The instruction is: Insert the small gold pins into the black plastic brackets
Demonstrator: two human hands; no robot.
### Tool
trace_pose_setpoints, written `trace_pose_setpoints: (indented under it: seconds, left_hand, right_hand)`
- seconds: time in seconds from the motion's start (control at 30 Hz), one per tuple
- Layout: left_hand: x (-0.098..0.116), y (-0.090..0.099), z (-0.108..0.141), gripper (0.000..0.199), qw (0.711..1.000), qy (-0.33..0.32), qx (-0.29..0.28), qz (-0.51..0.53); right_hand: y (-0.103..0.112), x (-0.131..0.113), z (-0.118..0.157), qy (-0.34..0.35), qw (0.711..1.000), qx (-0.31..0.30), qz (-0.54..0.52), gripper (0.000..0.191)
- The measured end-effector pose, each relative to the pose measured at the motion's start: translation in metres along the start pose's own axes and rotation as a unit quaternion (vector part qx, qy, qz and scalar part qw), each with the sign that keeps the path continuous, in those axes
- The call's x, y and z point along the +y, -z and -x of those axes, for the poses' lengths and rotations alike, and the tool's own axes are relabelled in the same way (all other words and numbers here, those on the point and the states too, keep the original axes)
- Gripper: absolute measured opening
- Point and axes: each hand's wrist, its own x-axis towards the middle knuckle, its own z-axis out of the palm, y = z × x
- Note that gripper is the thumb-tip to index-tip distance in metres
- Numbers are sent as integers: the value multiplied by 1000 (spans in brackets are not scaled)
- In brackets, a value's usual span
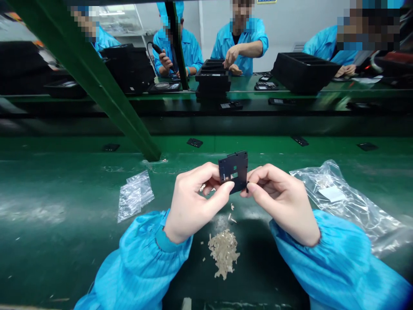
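Note:
A thin black plastic part (233, 171) with small cutouts is held upright above the bench. My left hand (201, 198) grips its left side, thumb on the near face and fingers behind. My right hand (280, 198) is closed at the part's lower right corner, with thumb and index finger pinching a tiny black piece (248, 187) there. Whether that piece is joined to the part cannot be made out. Below the hands lies a pile of small beige pieces (223, 253), with a few strays just above it.
Small clear bags (136, 194) lie at left, and a large clear bag (351, 206) with a white label at right. Several black parts (195, 142) rest along the far strip. A green post (112, 99) slants down at left. People in blue work behind black trays (303, 71).

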Motion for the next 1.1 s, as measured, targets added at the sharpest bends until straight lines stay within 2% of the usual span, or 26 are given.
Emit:
trace_pose_setpoints:
  seconds: [0.33,0.63,0.93,1.1]
  left_hand:
    - [-2,2,1,7,999,22,-9,33]
    - [-18,3,-3,11,980,72,-38,183]
    - [-26,0,-6,5,962,51,-54,262]
    - [-27,-2,-8,4,959,38,-61,273]
  right_hand:
    - [0,-4,0,-14,1000,-3,-3,11]
    - [1,-10,4,5,1000,-18,1,12]
    - [3,-15,4,16,999,-48,-17,15]
    - [3,-14,2,-29,992,-81,-95,15]
